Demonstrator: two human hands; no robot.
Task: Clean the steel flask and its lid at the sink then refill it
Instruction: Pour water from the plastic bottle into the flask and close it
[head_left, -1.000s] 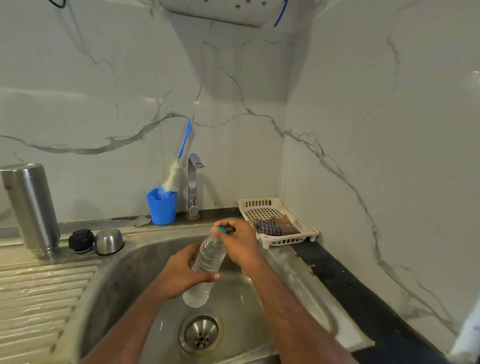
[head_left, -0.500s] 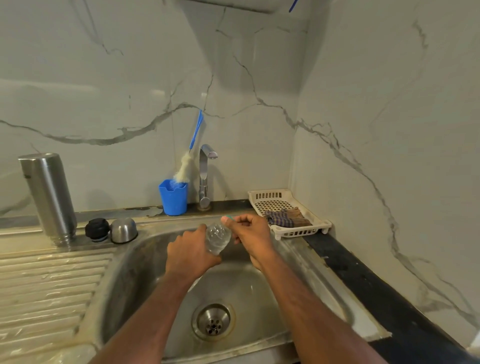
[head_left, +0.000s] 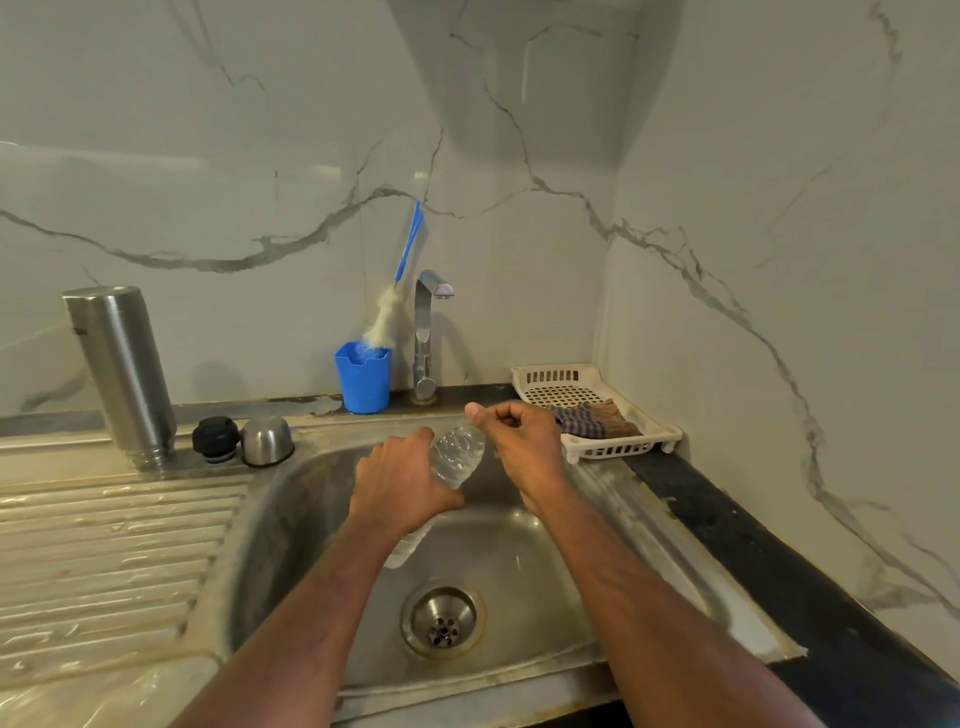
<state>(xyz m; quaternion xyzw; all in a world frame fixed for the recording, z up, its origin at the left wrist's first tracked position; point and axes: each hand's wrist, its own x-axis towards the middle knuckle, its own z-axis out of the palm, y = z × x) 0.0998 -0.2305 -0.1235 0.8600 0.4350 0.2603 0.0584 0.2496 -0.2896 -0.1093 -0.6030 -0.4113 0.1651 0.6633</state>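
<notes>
Since a second ago, both hands have lifted the bottle (head_left: 457, 454) higher over the sink (head_left: 291, 499) and tipped its neck away from the person. Left hand (head_left: 402, 480) wraps around the bottle's body; right hand (head_left: 522, 441) is curled at the neck, thumb up, whether it holds a cap cannot be told. This looks like the refill step: opening the bottle to pour. Next comes carrying it left to the flask (head_left: 122, 374), which stands mouth-down on the worktop, well left of the left hand, and needs turning upright. Stopper (head_left: 215, 438) and steel cap (head_left: 266, 440) sit between flask and hand.
</notes>
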